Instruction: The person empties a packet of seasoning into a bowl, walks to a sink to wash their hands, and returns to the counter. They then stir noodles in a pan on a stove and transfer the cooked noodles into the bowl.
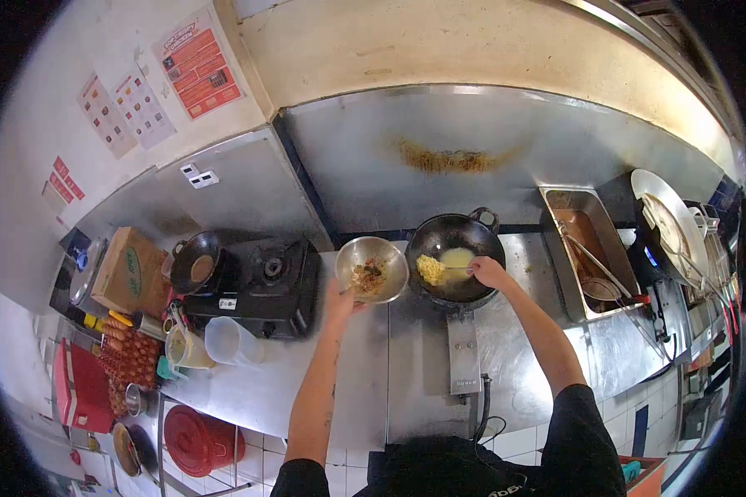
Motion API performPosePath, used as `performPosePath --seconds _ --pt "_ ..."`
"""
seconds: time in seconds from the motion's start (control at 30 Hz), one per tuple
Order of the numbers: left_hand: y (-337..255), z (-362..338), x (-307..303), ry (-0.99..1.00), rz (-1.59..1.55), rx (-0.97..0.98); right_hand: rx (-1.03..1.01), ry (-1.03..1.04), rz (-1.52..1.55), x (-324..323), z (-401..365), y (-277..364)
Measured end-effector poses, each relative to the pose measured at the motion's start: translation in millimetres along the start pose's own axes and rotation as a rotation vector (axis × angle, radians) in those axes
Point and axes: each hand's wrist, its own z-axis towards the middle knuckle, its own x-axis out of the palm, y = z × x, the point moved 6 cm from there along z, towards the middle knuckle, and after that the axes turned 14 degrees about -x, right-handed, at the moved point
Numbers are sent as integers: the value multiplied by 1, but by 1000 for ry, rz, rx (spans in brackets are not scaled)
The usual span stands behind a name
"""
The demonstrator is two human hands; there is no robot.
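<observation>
My left hand (pixel 341 303) grips the near left rim of a metal bowl (pixel 395 269), tilted slightly beside the wok. Reddish-brown and dark green bits (pixel 370 277) lie in the bowl. Over the black wok (pixel 423 240), my right hand (pixel 489 272) is closed around a thin-handled utensil (pixel 457 267). Its head is hidden under a clump of yellow food that looks like noodles (pixel 430 270). Pale yellowish liquid (pixel 457 257) stands in the bottom of the wok, which sits on a cooker (pixel 464 356) with a front control panel.
Left of the bowl is a black gas stove (pixel 269 286), with a small black pan (pixel 197 269) beyond it. Plastic jugs (pixel 230 340) stand near the counter's front edge. To the right are a steel tray (pixel 576 224) holding a long-handled strainer (pixel 598 288) and a large pale pan (pixel 667 219).
</observation>
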Motion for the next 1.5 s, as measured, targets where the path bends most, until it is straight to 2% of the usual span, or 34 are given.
performPosePath --seconds 0.17,0.23,0.27,0.33,0.37,0.43,0.57,0.63,0.77,0.83,0.87,0.93,0.97,1.03,1.1,1.13,1.17,1.2,1.27,1.3,1.33,1.4,1.43,1.5 --pt "7 4 -7 -2 -41 -5 -201 86 -31 3 9 7" --pt "4 1 -6 -16 -48 -20 32 99 154 11 13 -10" --pt "1 -5 -5 -24 -29 -13 32 98 153 12 15 -15" --pt "-2 -13 -5 -34 -11 -10 -156 123 107 17 21 -15" --pt "-1 -15 -6 -21 -42 -3 -155 128 109 12 18 -4" --pt "2 -12 -10 -9 -77 4 53 99 286 0 12 -2" --pt "9 -11 -17 -1 -91 0 15 91 204 -13 15 -10" --pt "10 -16 -18 7 -107 9 207 51 333 -23 11 -16" --pt "24 -26 -31 -34 -138 -49 307 -5 445 -45 10 -2" --pt "32 -33 -41 -37 -155 -62 177 -32 397 -65 12 18" --pt "34 -37 -45 -35 -141 -52 178 -30 395 -72 12 22" --pt "40 -46 -54 -33 -128 -45 63 -65 181 -86 14 33" --pt "45 -50 -59 -53 -150 -68 63 -62 179 -85 14 36" --pt "57 -56 -69 -71 -175 -90 -32 5 -49 -81 13 47" --pt "71 -59 -79 -80 -162 -55 -24 14 -12 -45 17 8" --pt "76 -63 -82 -80 -164 -55 -19 23 28 -38 18 12" --pt "83 -67 -86 -89 -187 -78 -153 74 -100 -32 17 23" --pt "91 -72 -91 -99 -210 -103 -153 77 -97 -24 16 28" --pt "103 -83 -100 -93 -228 -118 116 84 44 -10 8 21" --pt "110 -89 -103 -84 -246 -132 -148 -1 -18 6 14 3" --pt "114 -97 -104 -85 -245 -135 -146 1 -17 5 12 13" --pt "120 -113 -107 -119 -329 -117 135 40 -338 -10 3 34" --pt "126 -116 -109 -117 -329 -117 137 39 -339 -15 1 39" --pt "141 -120 -117 -123 -346 -127 169 37 -696 -30 1 45"
